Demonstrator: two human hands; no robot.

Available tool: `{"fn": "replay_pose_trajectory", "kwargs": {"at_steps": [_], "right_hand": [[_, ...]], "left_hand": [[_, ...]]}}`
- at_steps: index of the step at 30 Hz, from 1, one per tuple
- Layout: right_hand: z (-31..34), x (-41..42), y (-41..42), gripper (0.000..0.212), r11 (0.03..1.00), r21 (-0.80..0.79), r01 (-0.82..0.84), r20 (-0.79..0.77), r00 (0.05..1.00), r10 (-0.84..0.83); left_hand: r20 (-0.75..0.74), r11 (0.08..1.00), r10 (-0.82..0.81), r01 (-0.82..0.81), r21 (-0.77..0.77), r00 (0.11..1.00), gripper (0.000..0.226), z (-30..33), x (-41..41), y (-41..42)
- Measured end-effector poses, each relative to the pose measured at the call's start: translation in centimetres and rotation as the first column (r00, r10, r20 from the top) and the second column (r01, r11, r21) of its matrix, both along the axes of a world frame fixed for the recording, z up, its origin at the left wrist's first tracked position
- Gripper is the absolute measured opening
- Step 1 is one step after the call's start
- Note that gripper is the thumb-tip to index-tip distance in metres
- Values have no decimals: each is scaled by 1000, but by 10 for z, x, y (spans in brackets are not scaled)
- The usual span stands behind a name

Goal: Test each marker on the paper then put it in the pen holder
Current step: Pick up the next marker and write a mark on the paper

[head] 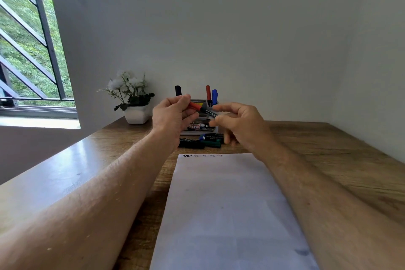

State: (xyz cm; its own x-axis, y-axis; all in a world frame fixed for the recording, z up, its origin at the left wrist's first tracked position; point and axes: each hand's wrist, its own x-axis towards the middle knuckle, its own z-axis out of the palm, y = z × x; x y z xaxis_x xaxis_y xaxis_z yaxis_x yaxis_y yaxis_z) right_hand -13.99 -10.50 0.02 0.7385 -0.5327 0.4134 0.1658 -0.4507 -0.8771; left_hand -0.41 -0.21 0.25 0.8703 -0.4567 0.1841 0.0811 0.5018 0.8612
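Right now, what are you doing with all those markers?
A person holds a red-capped marker above the desk, the left hand gripping the cap end, the right hand pinching the barrel. Several markers stand in the pen holder; others lie before it. The paper has small test marks at its top.

Head-worn camera looks forward and down, close over the wooden desk (pixel 328 149).

Left grip (pixel 173 114) curled; right grip (pixel 236 123) pinching.
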Motion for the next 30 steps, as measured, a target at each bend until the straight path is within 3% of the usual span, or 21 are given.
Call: {"fn": "replay_pose_trajectory", "kwargs": {"at_steps": [4,10,13,17,22,26,28,30], "right_hand": [[-1,2,0,12,947,-261,188,13,981,-191],[3,2,3,16,939,-279,200,-14,977,-212],[5,4,2,18,981,-119,153,-56,985,-160],[8,-1,2,20,962,273,-30,-37,998,42],[9,-4,4,25,907,392,-157,3,986,169],[7,1,6,33,956,288,-54,-53,996,73],[5,1,6,32,979,202,26,-92,996,-7],[-1,1,3,31,990,7,142,-171,975,-139]], "left_hand": [[11,1000,-25,25,-5,1000,12,-1,-1,0],[-42,996,-59,56,-73,997,11,0,-3,-1],[-44,992,-66,61,-106,997,12,2,-5,-3],[-16,987,-103,100,-130,995,9,3,-9,-6],[32,975,-152,155,-160,988,11,7,-14,-4],[184,993,-103,112,-39,978,47,4,-30,-10],[241,999,-28,37,-33,970,51,6,-30,-9],[345,997,77,-69,-37,935,51,10,-23,-4]]}}
